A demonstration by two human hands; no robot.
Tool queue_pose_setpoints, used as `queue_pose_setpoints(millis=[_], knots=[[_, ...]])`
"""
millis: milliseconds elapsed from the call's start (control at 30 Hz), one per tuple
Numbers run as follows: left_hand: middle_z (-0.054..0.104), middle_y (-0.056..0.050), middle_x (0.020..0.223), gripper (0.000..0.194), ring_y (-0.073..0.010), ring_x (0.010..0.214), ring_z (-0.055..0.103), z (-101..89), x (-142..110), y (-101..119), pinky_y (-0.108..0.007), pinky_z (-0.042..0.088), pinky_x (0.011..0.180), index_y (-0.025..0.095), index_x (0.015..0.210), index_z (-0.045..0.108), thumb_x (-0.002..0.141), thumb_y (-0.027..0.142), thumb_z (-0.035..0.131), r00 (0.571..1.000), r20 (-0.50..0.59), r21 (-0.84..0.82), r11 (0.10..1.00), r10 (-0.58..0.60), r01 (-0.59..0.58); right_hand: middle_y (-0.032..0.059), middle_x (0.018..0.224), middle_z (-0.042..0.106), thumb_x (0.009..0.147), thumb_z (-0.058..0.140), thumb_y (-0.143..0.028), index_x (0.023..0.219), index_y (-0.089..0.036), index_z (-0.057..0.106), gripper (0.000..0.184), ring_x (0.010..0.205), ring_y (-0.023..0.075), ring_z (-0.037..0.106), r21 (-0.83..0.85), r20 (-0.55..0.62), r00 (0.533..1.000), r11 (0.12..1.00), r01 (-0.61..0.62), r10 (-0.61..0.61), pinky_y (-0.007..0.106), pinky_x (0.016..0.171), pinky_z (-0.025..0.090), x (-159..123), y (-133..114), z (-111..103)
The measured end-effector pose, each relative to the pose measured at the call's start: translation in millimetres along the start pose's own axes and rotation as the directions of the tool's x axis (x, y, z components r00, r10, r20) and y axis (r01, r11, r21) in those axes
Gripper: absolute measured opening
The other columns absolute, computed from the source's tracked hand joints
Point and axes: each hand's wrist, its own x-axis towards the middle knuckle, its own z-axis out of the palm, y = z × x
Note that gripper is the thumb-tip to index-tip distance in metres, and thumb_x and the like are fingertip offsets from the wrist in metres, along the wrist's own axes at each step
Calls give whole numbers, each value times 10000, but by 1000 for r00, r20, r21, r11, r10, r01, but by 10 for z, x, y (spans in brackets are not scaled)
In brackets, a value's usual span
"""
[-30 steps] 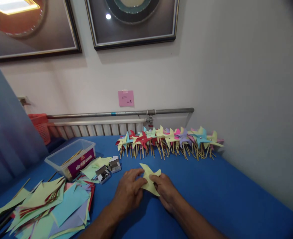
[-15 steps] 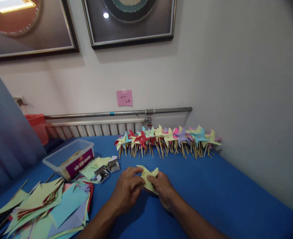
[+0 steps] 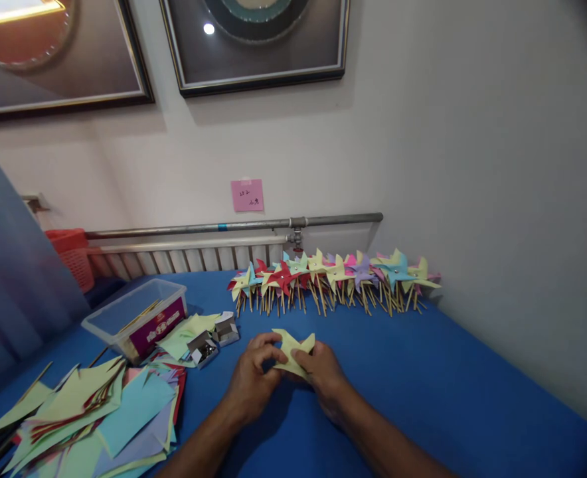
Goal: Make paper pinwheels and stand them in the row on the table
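A pale yellow paper pinwheel (image 3: 289, 346), its corners partly folded in, is held up between both hands over the blue tabletop. My right hand (image 3: 327, 380) grips it from the right, thumb pressed on the middle of the paper and the other fingers hidden behind. On the other side, my left hand (image 3: 254, 377) has its curled fingers at the paper's left edge, thumb and fingertips pinching it. No stick shows on this pinwheel.
Finished pinwheels (image 3: 318, 272) on sticks lie in a row near the wall. To the left are a clear plastic box (image 3: 99, 325) with sticks, small open boxes (image 3: 202, 348) of metal pins and a pile of coloured paper (image 3: 134, 405). A red basket (image 3: 77, 259) stands behind.
The left thumb has drawn back slightly from the middle of the paper, showing more of its left side. My right hand keeps its hold. The view has shifted slightly.
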Motion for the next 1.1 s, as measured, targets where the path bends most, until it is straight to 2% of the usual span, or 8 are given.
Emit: queue_pose_setpoints(millis=[133, 233, 333, 433, 633, 733, 933, 1100], knots=[[583, -60, 1425, 405, -262, 1366, 501, -57, -11, 17, -519, 376, 1154, 261, 903, 775, 715, -42, 583, 994, 97, 79, 996, 43, -50, 4, 650, 687, 620, 707, -265, 778, -168, 662, 191, 568, 153, 593, -20, 19, 1000, 1000, 19, -19, 248, 540, 446, -25, -26, -23], [518, -56, 1505, 370, -287, 1431, 428, -78, -40, 43, -573, 322, 1176, 282, 920, 788, 780, 6, 586, 986, 156, 146, 985, 65, -88, -3, 644, 681, 619, 681, -267, 774, -167, 670, 185, 558, 150, 582, -24, 76, 997, 1000, 14, -13, 253, 541, 439, -55, -71, -7], [467, -62, 1551, 367, -295, 1457, 394, -95, -46, 48, -582, 316, 1178, 288, 979, 782, 801, 29, 593, 983, 173, 147, 985, 63, -89, -4, 628, 670, 608, 686, -267, 730, -175, 660, 155, 549, 146, 571, -41, 81, 997, 999, 21, -18, 251, 537, 428, -66, -92, 1], [485, -86, 1532, 330, -269, 1440, 428, -102, -19, 25, -532, 343, 1181, 262, 1028, 755, 820, 60, 597, 992, 124, 56, 998, 23, -30, 2, 631, 673, 620, 709, -275, 731, -178, 661, 155, 557, 147, 577, -48, 74, 997, 999, 19, -15, 248, 546, 426, -53, -80, -12], [592, -108, 1404, 144, -276, 1333, 544, -26, 5, 1, -482, 417, 1129, 203, 814, 739, 808, 114, 626, 987, 115, -95, 988, -110, 122, -22, 584, 638, 623, 701, -245, 752, -174, 661, 152, 525, 134, 542, -95, 52, 998, 995, 32, -28, 248, 540, 424, -38, -47, -25], [606, -111, 1383, 117, -293, 1332, 537, -24, -6, 43, -497, 408, 1127, 199, 774, 735, 813, 154, 634, 989, 112, -57, 993, -100, 107, -23, 608, 654, 620, 713, -247, 759, -181, 665, 161, 550, 141, 562, -106, 17, 999, 994, 40, -38, 249, 554, 434, -42, -34, -23], [624, -74, 1370, 243, -235, 1252, 604, -222, 27, 87, -413, 495, 1039, 230, 890, 763, 868, 157, 532, 976, 214, -105, 992, -46, 70, 9, 649, 693, 635, 683, -275, 784, -162, 680, 186, 558, 156, 587, -70, 94, 995, 998, -8, 15, 257, 544, 431, -21, -31, -34], [629, -53, 1383, 330, -233, 1271, 603, -265, 32, 67, -403, 536, 996, 248, 878, 764, 759, 53, 526, 966, 260, -105, 994, -10, 39, 1, 619, 673, 614, 670, -252, 773, -153, 677, 188, 529, 140, 559, -64, 99, 995, 998, -22, 29, 248, 517, 405, -21, -60, -47]])
